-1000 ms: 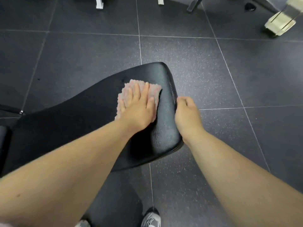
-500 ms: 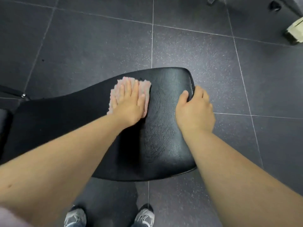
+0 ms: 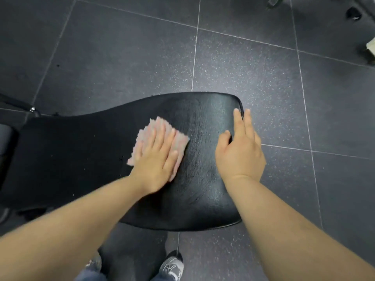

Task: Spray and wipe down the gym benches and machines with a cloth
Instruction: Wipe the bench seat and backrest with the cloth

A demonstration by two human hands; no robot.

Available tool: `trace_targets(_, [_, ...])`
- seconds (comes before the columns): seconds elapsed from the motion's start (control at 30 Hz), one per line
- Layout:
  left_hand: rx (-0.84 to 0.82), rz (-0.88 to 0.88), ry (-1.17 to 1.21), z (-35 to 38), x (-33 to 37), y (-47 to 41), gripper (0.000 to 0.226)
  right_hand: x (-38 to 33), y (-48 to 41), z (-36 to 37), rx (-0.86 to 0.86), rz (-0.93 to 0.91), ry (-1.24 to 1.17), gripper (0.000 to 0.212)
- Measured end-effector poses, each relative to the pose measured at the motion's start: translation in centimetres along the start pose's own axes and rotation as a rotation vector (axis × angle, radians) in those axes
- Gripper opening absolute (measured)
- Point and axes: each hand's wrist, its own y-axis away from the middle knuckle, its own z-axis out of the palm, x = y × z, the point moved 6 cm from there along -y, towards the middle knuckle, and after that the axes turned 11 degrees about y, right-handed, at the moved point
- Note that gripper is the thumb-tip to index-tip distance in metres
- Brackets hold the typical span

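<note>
A black padded bench (image 3: 203,199) lies across the middle of the view, its wide end to the right, with wet streaks on the pad. My left hand (image 3: 156,157) presses flat, fingers straight, on a pink cloth (image 3: 179,141) spread on the pad. My right hand (image 3: 241,151) rests on the pad's right edge with straight fingers, the thumb on top of the pad. No spray bottle is in view.
Dark speckled rubber floor tiles (image 3: 263,78) surround the bench. A metal frame bar (image 3: 18,103) juts out at the left. Machine feet (image 3: 354,13) and a pale part (image 3: 371,47) sit at the top right. My shoes (image 3: 172,266) stand below the bench.
My left hand has slid the cloth leftward along the pad, away from the wide end. My right hand has shifted from beside the edge onto it, fingers now straighter.
</note>
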Motion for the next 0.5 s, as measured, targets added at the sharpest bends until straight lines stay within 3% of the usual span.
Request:
trace_targets(0.1, [0.063, -0.117, -0.006, -1.5, 1.2, -10.3, 0.062, 0.1, -0.1, 0.2, 0.01, 0.0, 0.009, 0.055])
trace_targets(0.17, [0.048, -0.118, -0.013, -1.0, 2.4, -11.7, 0.066, 0.3, -0.2, 0.3, 0.01, 0.002, 0.004, 0.055])
trace_targets(0.33, [0.05, 0.064, 0.015, 1.7, 2.0, 2.3, 0.064, 0.7, -0.2, 0.6, -0.019, -0.009, 0.006, 0.054])
trace_targets(0.43, [0.063, 0.051, 0.0, 2.6, -0.7, 10.3, 0.058, 0.6, -0.2, 0.5, -0.02, -0.01, 0.009, 0.054])
trace_targets(0.5, [0.05, -0.003, -0.035, 2.2, -2.1, 9.1, 0.061, 0.5, -0.2, 0.5, -0.018, -0.01, 0.01, 0.054])
